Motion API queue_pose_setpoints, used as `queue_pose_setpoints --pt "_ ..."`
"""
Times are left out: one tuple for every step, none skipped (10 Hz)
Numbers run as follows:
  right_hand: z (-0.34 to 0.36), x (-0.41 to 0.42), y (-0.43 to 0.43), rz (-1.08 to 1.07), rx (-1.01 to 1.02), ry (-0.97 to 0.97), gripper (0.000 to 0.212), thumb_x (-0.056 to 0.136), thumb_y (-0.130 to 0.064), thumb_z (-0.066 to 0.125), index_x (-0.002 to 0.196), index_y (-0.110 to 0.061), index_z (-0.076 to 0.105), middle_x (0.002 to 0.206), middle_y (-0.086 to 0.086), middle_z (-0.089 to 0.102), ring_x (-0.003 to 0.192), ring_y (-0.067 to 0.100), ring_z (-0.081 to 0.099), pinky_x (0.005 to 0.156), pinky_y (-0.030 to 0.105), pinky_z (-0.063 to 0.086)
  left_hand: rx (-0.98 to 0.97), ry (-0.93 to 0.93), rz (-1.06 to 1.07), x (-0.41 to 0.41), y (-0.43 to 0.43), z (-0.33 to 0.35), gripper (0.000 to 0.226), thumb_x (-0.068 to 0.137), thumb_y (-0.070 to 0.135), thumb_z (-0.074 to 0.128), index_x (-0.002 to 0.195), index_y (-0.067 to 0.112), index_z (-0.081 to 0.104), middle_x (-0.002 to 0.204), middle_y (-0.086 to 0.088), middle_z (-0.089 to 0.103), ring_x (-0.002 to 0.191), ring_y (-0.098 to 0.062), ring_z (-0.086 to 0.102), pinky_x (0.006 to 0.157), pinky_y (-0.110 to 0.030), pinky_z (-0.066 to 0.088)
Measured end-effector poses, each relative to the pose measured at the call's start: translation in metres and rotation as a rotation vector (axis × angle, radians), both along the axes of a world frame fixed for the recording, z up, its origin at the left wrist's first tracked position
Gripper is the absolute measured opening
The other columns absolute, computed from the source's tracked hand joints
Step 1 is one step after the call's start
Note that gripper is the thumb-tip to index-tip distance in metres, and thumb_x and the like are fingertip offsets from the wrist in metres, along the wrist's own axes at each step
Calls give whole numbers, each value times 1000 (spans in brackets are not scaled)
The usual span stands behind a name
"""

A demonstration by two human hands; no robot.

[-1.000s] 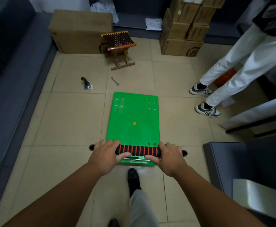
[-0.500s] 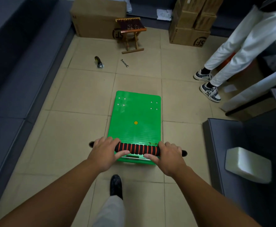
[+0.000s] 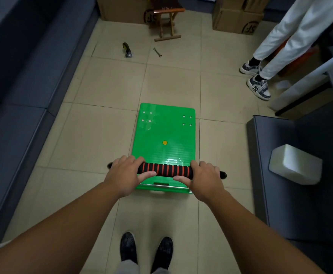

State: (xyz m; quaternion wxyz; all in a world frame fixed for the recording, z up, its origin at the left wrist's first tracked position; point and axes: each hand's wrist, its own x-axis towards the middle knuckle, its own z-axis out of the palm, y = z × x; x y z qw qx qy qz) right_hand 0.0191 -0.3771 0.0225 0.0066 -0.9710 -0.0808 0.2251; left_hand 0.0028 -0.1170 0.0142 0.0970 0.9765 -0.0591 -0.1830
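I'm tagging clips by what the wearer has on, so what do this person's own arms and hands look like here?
The left hand and right hand are bare. Neither wears a glove, and no ring, watch, bracelet or marking shows on them. The left forearm and right forearm are also uncovered, with no sleeve on them within the frame.

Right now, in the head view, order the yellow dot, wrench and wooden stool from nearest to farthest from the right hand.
1. Yellow dot, on the green deck ahead of the right hand.
2. Wrench, on the floor beyond.
3. Wooden stool, farthest, by the boxes.
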Motion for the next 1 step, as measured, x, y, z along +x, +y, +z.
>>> queue_pose_setpoints --pt "-3 -22 -3 -6 19 19 88 74 -94 21 120 -26 52 110 1 57 103 22 53 97 40 39 -111 12 43 -19 7 -2 97 65 102 4 107 33 58 95 9 54 92 -13 50 81 -32 38"
